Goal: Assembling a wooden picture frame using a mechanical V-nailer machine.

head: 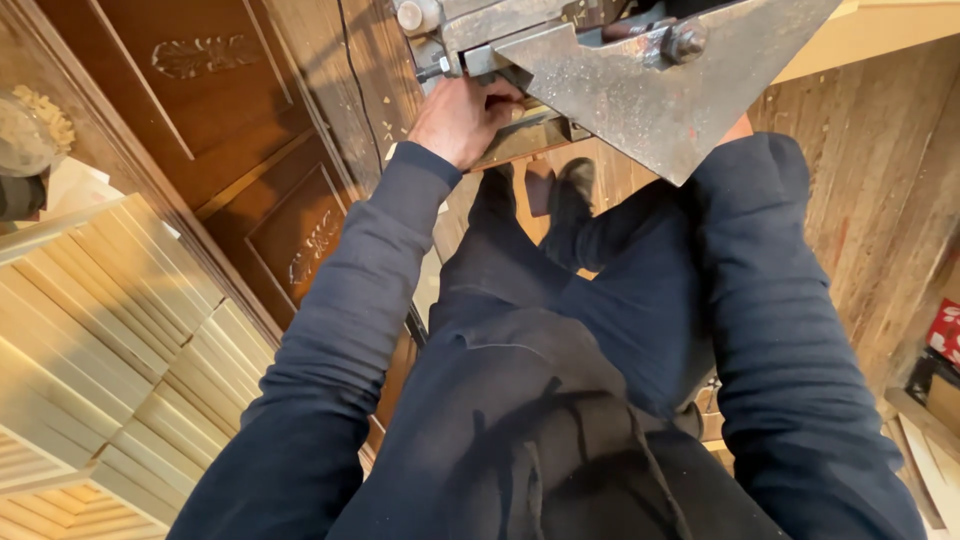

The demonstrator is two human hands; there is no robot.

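My left hand reaches forward and grips a metal part under the edge of a grey steel machine table, next to a bolt. My right arm in a dark sleeve runs up to the machine, and the steel plate hides my right hand. A large bolt head sticks out of the plate. Below the machine I see my dark trousers and my black shoes on the wooden floor.
A carved dark wooden door panel lies at the left. Stacks of pale moulded wooden slats fill the lower left. A black cable runs along the floor. Worn floorboards lie at the right, with boxes at the right edge.
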